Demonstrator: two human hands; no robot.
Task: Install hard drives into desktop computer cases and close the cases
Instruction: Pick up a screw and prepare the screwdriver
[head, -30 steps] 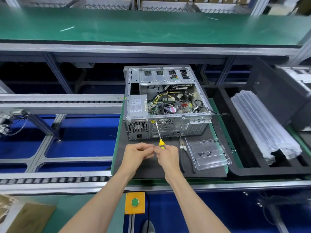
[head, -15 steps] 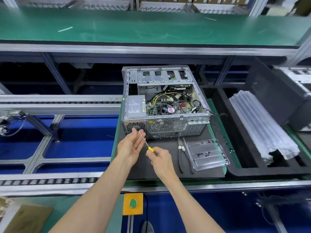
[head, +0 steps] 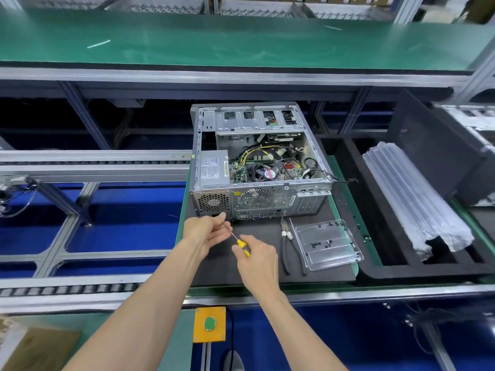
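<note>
While the computer case (head: pixel 259 159) lies open on the counter (head: pixel 267 266), side panel off, no hard drive discernible, right hand (head: pixel 257 259) grips a screwdriver (head: pixel 238 241), left hand (head: pixel 206 231) pinches its tip: fastening and closing seemingly remain.

The screwdriver (head: pixel 242 245) lies between the two hands, its handle in the fingers (head: pixel 238 249) of the right hand (head: pixel 257 259) and its tip at the fingers of the left hand (head: pixel 206 231). Just behind the fingers stands the open computer case (head: pixel 257 167) on the mat (head: pixel 241 269). To the right of the fingers lie the pliers (head: pixel 288 242), and further right the tray (head: pixel 328 243) with small screws (head: pixel 321 244) in it.
</note>
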